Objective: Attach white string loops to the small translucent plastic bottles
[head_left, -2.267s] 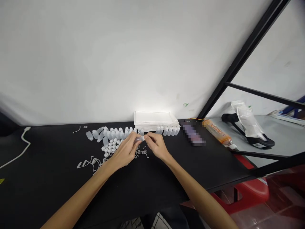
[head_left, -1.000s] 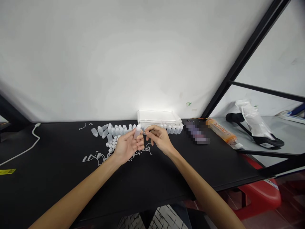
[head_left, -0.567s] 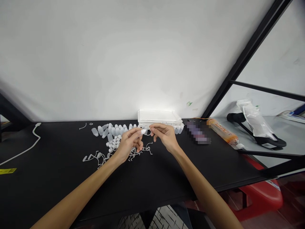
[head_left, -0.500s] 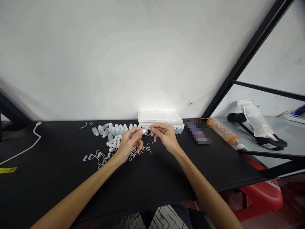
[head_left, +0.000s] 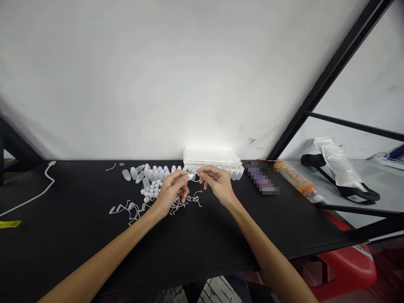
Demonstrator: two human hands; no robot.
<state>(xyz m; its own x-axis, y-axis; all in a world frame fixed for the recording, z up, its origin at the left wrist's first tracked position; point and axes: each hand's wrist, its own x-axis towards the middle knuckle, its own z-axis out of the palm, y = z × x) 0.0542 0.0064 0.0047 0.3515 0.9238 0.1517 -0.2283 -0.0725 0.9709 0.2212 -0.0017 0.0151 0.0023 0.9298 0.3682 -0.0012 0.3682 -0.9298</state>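
Observation:
Pinched in my left hand [head_left: 172,188] is a small white dropper bottle [head_left: 191,176]; only its narrow tip end shows past the fingers. My right hand [head_left: 218,183] closes thumb and forefinger on a thin white strap [head_left: 196,181], which curves in a small loop beside the bottle's tip. Both hands are held close together above the black table. Behind and left of them stand several small translucent bottles [head_left: 157,174]. Loose white caps [head_left: 152,190] lie nearer to my left wrist. More thin straps [head_left: 134,209] are scattered under and beside my left forearm.
White flat packs [head_left: 210,155] are stacked against the wall, with bottles in front. To the right lie a blurred purple item [head_left: 262,179] and an orange-labelled bottle [head_left: 296,176]. A white cable [head_left: 46,189] crosses the black table [head_left: 202,244] at left. Black frame bars [head_left: 315,92] rise at right.
My right fingertips have come slightly closer to the bottle's tip, and the strap's loop looks smaller. The view has tilted a little; the grips are otherwise the same.

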